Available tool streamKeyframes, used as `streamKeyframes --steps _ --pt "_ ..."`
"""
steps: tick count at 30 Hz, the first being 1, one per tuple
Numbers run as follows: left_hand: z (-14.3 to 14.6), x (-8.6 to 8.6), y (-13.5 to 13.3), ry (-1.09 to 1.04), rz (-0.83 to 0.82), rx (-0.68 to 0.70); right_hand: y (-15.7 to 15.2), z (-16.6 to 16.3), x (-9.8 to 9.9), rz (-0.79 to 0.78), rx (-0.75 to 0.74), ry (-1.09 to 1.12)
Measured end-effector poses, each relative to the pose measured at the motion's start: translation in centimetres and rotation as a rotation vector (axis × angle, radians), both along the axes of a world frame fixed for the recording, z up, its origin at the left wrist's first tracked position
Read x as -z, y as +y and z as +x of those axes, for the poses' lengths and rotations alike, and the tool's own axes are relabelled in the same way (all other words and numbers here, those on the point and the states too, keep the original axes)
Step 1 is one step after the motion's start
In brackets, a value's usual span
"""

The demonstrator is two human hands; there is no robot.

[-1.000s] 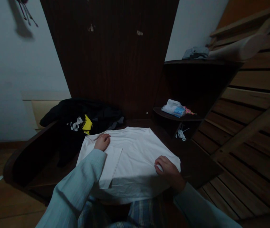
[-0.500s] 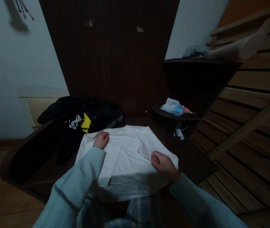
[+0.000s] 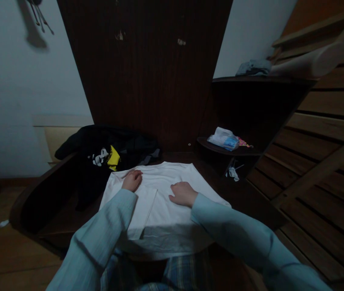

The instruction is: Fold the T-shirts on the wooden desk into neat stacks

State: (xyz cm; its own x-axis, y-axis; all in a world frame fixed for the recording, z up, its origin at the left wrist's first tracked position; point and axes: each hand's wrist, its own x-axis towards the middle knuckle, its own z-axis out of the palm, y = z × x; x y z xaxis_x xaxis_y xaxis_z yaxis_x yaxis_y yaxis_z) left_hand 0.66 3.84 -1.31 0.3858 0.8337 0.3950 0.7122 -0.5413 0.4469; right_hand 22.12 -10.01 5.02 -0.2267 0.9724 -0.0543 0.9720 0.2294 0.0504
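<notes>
1. A white cotton T-shirt (image 3: 172, 202) lies spread flat on a dark wooden table (image 3: 244, 202), near the middle of the scene, with its near edge hanging just over the table's near rim.
2. The left hand (image 3: 131, 180) rests palm down on the far left part of the shirt, fingers loosely together and clamped on nothing. A folded-in sleeve panel (image 3: 143, 210) lies just near of it.
3. The right hand (image 3: 183, 193) lies flat on the middle of the shirt, fingers spread a little and pressing the cloth, gripping nothing.
4. Both arms wear pale blue long sleeves (image 3: 99, 238), and plaid trousers (image 3: 184, 270) show at the near edge below the table.
5. A black garment with a white and yellow print (image 3: 105, 155) is heaped on the far left of the table, just beside the shirt's far left corner.
6. To the far right, a small rounded dark shelf (image 3: 229, 150) holds a crumpled white and blue plastic packet (image 3: 223, 138).
7. A tall dark wooden panel (image 3: 147, 72) stands behind the table, and wooden slats (image 3: 326, 133) run along the right side.
</notes>
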Motion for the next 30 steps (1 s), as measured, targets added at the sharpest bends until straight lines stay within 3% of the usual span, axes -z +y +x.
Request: streamKeyframes --steps 6,12,17,21,26,30 --pt "0.1 0.0 0.0 -0.015 0.001 -0.015 1.2 -0.7 1.1 0.003 0.068 -0.037" --pt "0.2 0.0 -0.2 -0.040 -0.009 -0.015 2.1 -0.6 1.3 0.093 0.099 0.102" --pt "0.2 0.3 0.0 -0.058 0.002 -0.008 3.5 0.6 1.8 -0.009 -0.040 0.428" --pt "0.2 0.4 0.0 -0.064 0.018 -0.010 4.8 1.0 2.9 0.112 0.004 0.728" --pt "0.2 0.1 -0.3 -0.046 0.020 -0.015 5.2 0.5 5.0 0.217 0.027 0.580" --pt "0.2 -0.3 -0.7 -0.002 0.012 -0.023 4.8 0.3 5.2 0.240 -0.022 0.468"
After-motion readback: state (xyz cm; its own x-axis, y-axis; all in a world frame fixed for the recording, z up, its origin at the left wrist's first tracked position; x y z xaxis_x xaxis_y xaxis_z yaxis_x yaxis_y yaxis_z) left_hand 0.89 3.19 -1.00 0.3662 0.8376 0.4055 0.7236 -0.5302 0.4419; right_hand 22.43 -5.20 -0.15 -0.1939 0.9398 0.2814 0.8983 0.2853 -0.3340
